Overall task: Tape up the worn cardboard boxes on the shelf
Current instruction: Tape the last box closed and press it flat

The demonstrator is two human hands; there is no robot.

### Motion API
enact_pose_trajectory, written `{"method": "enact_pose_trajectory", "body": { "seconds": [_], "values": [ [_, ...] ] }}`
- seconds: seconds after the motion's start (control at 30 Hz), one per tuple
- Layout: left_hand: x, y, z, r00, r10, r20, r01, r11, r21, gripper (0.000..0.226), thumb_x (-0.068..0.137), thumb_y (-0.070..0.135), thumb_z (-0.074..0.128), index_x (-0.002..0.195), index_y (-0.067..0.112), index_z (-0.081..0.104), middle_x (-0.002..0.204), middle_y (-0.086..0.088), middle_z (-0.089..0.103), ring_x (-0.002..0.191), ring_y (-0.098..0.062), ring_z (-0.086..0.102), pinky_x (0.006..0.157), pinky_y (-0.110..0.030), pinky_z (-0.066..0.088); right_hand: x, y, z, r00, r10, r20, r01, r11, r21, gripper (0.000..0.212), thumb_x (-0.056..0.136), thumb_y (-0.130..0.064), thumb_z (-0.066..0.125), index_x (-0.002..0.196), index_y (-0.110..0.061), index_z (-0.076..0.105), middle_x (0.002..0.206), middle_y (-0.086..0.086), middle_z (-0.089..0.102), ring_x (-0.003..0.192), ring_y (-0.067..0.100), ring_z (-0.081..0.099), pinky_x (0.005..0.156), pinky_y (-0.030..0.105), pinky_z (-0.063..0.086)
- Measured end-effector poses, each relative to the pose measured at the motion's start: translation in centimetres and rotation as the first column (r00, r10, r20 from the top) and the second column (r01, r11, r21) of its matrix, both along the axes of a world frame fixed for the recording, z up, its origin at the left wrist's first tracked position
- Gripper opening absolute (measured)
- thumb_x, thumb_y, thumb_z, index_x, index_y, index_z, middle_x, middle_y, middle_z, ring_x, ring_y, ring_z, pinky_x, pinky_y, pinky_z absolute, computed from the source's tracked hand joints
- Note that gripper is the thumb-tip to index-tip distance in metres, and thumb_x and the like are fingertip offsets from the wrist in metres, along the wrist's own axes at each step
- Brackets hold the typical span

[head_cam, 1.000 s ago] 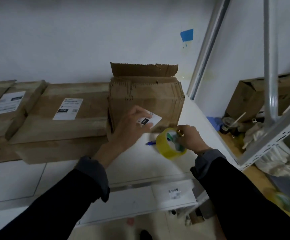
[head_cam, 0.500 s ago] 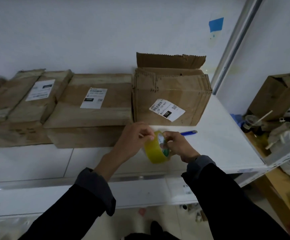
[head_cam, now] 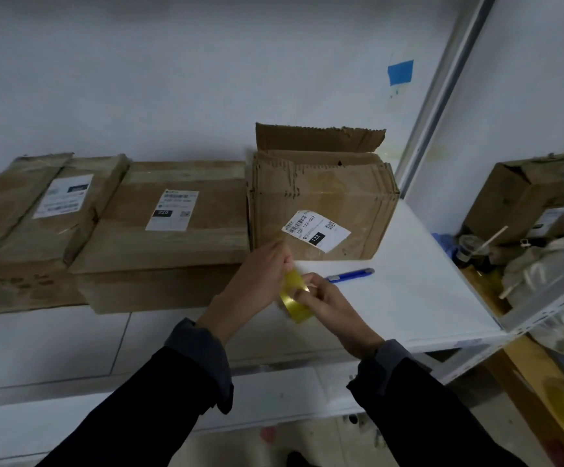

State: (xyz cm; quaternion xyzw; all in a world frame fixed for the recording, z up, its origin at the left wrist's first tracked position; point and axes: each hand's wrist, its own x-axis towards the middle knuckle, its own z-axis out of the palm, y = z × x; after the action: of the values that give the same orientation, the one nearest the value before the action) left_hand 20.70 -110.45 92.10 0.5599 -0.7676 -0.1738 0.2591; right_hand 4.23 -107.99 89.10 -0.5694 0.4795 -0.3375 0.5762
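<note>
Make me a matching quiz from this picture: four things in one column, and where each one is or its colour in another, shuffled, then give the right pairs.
Things:
1. tape roll
2. pen
3. box labelled 122
4. box labelled 220

Descriptions:
A. blue, lying on the shelf
B. top flap standing up
C. yellow, held in both hands
D. left of the open box, flaps shut

Pairs: 1-C, 2-A, 3-B, 4-D

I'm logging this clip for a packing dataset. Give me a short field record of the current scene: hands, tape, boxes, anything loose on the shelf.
left hand: pinches at the tape roll's upper edge
right hand: holds the tape roll
tape roll: yellowish, held over the shelf's front
open box: worn, one flap upright, label 122, at the right end of the row
labelled box: closed, label 220, left of the open box
pen: blue, lying on the shelf in front of the open box
</note>
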Motion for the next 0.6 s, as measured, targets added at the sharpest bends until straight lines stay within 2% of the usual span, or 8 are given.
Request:
{"method": "enact_pose_trajectory", "body": {
  "seconds": [0.1, 0.23, 0.3, 0.4, 0.47, 0.53, 0.6],
  "values": [
    [-0.2, 0.1, 0.6, 0.998, -0.048, 0.047, 0.048, 0.999, 0.01, 0.017, 0.095, 0.006, 0.056, 0.086, 0.019, 0.049, 0.094, -0.003, 0.059, 0.089, -0.019, 0.056, 0.077, -0.036, 0.044, 0.6, 0.6, 1.0, 0.999, 0.053, 0.009, -0.054, 0.995, 0.08, 0.02, 0.1, -0.009, 0.052, 0.117, -0.003, 0.061, 0.093, 0.007, 0.071, 0.081, 0.015, 0.071, 0.072, 0.018, 0.055],
    [-0.2, 0.6, 2.3, 0.999, -0.027, 0.03, 0.028, 0.998, -0.054, 0.013, 0.097, 0.005, 0.057, 0.09, 0.014, 0.052, 0.097, -0.002, 0.058, 0.088, -0.017, 0.055, 0.075, -0.033, 0.044, 1.6, 1.3, 1.2, 0.993, -0.099, 0.058, 0.087, 0.978, 0.189, 0.017, 0.101, -0.016, 0.053, 0.114, -0.01, 0.062, 0.084, 0.004, 0.071, 0.075, 0.015, 0.069, 0.073, 0.026, 0.054],
    [-0.5, 0.8, 3.3, 0.996, -0.077, 0.039, 0.08, 0.993, -0.085, 0.014, 0.097, 0.003, 0.056, 0.089, 0.013, 0.052, 0.094, 0.0, 0.054, 0.086, -0.015, 0.051, 0.072, -0.031, 0.042, 1.9, 1.6, 1.0, 0.981, -0.175, 0.083, 0.153, 0.963, 0.22, 0.017, 0.101, -0.021, 0.054, 0.113, -0.011, 0.062, 0.08, 0.003, 0.071, 0.076, 0.017, 0.067, 0.075, 0.03, 0.054],
    [-0.4, 1.0, 3.9, 0.974, -0.213, 0.083, 0.212, 0.977, 0.016, 0.022, 0.093, -0.003, 0.056, 0.091, 0.015, 0.044, 0.096, 0.001, 0.046, 0.086, -0.015, 0.045, 0.07, -0.027, 0.038, 2.6, 2.0, 1.0, 0.971, -0.234, 0.057, 0.216, 0.951, 0.22, 0.012, 0.103, -0.023, 0.052, 0.105, -0.015, 0.061, 0.076, 0.002, 0.07, 0.069, 0.014, 0.067, 0.073, 0.028, 0.055],
    [0.1, 0.7, 4.1, 0.955, -0.278, 0.099, 0.264, 0.955, 0.136, 0.037, 0.084, 0.0, 0.067, 0.097, 0.019, 0.038, 0.101, 0.003, 0.041, 0.088, -0.015, 0.044, 0.069, -0.031, 0.04, 3.0, 2.4, 1.0, 0.968, -0.247, 0.053, 0.232, 0.952, 0.199, 0.013, 0.104, -0.026, 0.05, 0.107, -0.015, 0.057, 0.077, 0.002, 0.069, 0.069, 0.015, 0.067, 0.077, 0.034, 0.057],
    [0.4, 0.6, 4.3, 0.936, -0.311, 0.166, 0.268, 0.933, 0.239, 0.058, 0.074, 0.007, 0.081, 0.101, 0.022, 0.032, 0.103, 0.007, 0.034, 0.082, -0.008, 0.038, 0.061, -0.027, 0.035, 3.3, 2.5, 0.7, 0.966, -0.246, 0.082, 0.225, 0.952, 0.208, 0.016, 0.105, -0.026, 0.047, 0.109, -0.012, 0.054, 0.081, 0.006, 0.069, 0.073, 0.021, 0.067, 0.081, 0.042, 0.056],
    [0.3, 0.7, 4.4, 0.92, -0.316, 0.233, 0.261, 0.935, 0.239, 0.072, 0.066, 0.011, 0.089, 0.102, 0.024, 0.028, 0.105, 0.007, 0.029, 0.08, -0.006, 0.036, 0.057, -0.025, 0.032, 3.1, 2.2, 0.5, 0.968, -0.245, 0.054, 0.229, 0.949, 0.215, 0.019, 0.106, -0.028, 0.043, 0.108, -0.014, 0.055, 0.089, 0.009, 0.069, 0.081, 0.025, 0.066, 0.086, 0.041, 0.054]
  ]
}}
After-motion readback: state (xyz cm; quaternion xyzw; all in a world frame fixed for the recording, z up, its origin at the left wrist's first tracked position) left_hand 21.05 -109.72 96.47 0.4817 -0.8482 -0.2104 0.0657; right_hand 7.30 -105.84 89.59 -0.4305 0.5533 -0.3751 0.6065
